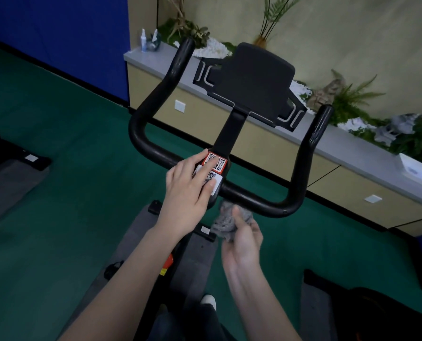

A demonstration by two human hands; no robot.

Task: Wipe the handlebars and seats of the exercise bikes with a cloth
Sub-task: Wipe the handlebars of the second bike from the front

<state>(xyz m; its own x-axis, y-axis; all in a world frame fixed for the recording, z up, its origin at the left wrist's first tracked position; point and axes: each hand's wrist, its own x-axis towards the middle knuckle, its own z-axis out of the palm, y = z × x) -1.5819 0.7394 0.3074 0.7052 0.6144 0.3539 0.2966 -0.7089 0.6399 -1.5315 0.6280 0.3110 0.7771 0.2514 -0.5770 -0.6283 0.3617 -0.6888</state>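
Left hand (192, 190) lies flat on the centre clamp of the black tubular U-shaped handlebar (261, 201), fingers (211, 163) straight and spread over the red-and-white QR code stickers (216, 168). It is pressing or bracing, not gripping.

Right hand (242, 238) sits just under the crossbar, right of the stem, fingers curled round a bunched grey fuzzy cloth (226, 219). The top of the cloth wad is at or just touching the underside of the bar; exact contact is unclear, that area is a bit blurred.

Judgement: the step is wiping the crossbar, early in the task. Both upright horns, the black tablet holder (251, 82) and the seat (out of view) look still to do.

How to do it well:
- Wrap the cloth round the tube rather than dabbing with a wad, so the underside gets covered too.
- Sweep from the stem outward along the right bend, then up the right horn (315, 134) to the tip. Repeat on the left side.
- Keep the left hand bracing the clamp so the bar doesn't swing under pressure.
- Go light over the stickers; edges could lift.
- Refold to a fresh face between sides.

A spray bottle (143, 40) stands on the grey bench (340, 148) along the wall, well apart from the bike, if more cleaner is needed.
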